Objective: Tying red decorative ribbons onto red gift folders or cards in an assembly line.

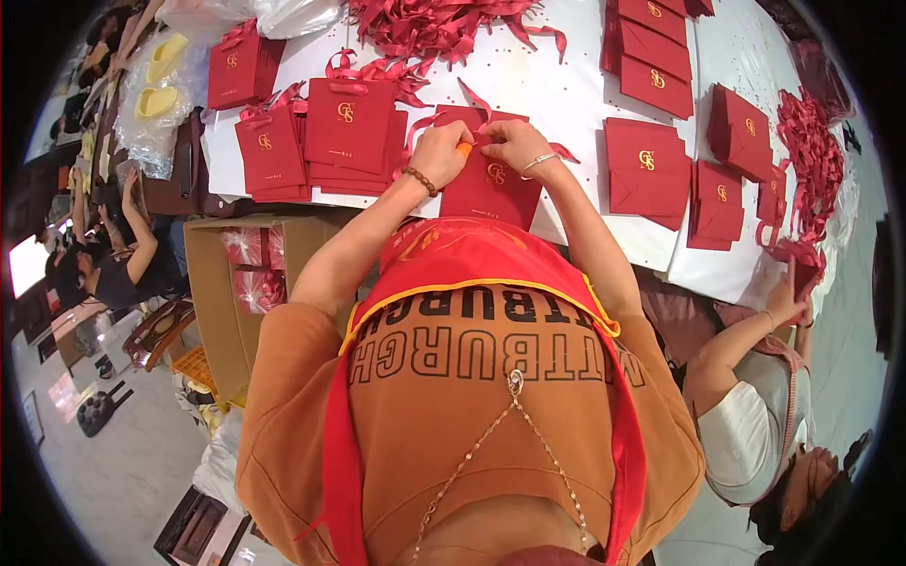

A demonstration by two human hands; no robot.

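Observation:
A dark red paper gift bag [491, 193] with a gold emblem lies flat at the table's front edge, before me. My left hand [439, 158] is closed at the bag's upper left, around a small orange-handled tool [463, 148]; its working end is hidden. My right hand [517, 147] pinches a red ribbon [476, 98] at the bag's top edge, its fingertips close to the left hand's. How the ribbon passes through the bag is hidden by the fingers.
Bags with ribbon handles [349, 127] lie at left. Loose red ribbons [434, 28] heap at the back. Flat bag stacks [646, 170] lie at right, beside another ribbon heap [816, 170]. A cardboard box [212, 302] stands below left. A co-worker's arm [746, 340] reaches in at far right.

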